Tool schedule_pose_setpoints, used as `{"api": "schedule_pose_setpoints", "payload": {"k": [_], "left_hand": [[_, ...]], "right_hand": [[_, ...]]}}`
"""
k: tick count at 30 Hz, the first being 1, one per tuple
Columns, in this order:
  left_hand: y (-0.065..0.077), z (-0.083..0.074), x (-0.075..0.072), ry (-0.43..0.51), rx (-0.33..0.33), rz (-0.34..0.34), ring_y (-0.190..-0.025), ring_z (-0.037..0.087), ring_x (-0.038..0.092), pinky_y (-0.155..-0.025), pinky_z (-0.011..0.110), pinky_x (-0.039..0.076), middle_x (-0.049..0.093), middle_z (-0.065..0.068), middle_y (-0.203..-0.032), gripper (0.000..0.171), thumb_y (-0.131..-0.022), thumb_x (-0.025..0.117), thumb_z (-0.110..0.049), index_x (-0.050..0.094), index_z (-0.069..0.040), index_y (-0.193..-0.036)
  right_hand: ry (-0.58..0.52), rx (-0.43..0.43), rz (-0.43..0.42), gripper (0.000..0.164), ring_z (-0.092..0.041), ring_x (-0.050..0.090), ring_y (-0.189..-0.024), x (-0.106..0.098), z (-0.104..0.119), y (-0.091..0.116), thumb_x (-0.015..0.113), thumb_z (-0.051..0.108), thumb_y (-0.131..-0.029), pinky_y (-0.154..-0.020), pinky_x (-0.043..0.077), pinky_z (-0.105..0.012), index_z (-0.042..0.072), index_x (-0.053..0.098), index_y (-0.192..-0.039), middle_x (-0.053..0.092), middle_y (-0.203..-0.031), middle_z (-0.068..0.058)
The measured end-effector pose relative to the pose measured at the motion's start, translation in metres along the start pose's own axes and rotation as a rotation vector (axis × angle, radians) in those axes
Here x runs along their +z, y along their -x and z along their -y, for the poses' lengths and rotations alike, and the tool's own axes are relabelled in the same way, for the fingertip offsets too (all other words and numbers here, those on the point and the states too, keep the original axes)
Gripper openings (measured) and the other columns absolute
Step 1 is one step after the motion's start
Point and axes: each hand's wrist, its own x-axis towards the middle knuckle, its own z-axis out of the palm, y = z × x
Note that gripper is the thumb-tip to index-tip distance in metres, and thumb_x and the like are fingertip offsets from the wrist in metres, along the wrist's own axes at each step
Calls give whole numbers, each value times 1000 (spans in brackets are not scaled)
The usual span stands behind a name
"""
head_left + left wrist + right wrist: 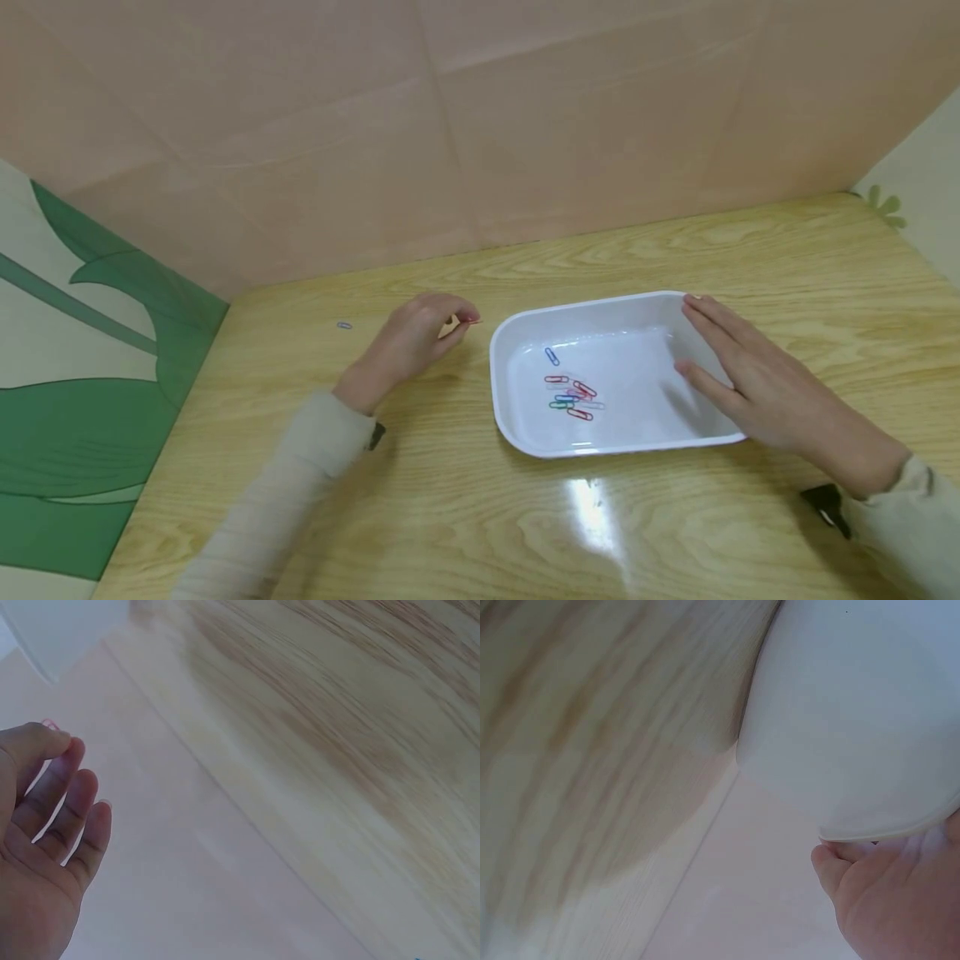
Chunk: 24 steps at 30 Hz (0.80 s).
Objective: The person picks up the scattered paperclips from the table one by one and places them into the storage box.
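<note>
My left hand point(411, 340) pinches a red paper clip point(472, 322) between thumb and index finger, just left of the white tray point(504, 392). In the left wrist view the clip point(49, 724) pokes out above the thumb, with the other fingers loosely bent. The right hand point(772, 392) rests on the tray's right rim, fingers straight, thumb reaching over the inside. From the right wrist, its fingers point(832, 864) lie against the rim. Inside the tray, several red, green, blue and pale paper clips point(576, 398) form a loose cluster. One blue clip point(552, 357) lies apart above them.
On the wooden table point(465, 517), one more blue paper clip point(344, 326) lies left of the left hand. A pinkish sheet point(360, 150) rises behind the table's far edge. Green leaf-patterned panel point(75, 433) stands along the left side.
</note>
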Motion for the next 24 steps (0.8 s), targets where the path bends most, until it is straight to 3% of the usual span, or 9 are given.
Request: {"api": "schedule_pose_setpoints", "payload": {"k": [13, 24], "left_hand": [[-15, -32, 1, 4, 149, -28, -96, 15, 68, -88, 28, 56, 76, 1, -100, 13, -90, 71, -7, 73, -9, -102], [-23, -46, 10, 44, 145, 19, -94, 14, 67, -85, 26, 55, 75, 1, -100, 13, -92, 67, -5, 73, -8, -104]], "right_hand": [[0, -7, -7, 69, -36, 14, -153, -1, 0, -1, 53, 28, -103, -127, 2, -35, -3, 20, -155, 22, -162, -24], [0, -12, -9, 69, -36, 14, -153, -1, -1, -1, 53, 27, -102, -127, 2, -35, -3, 20, -155, 22, -162, -24]]}}
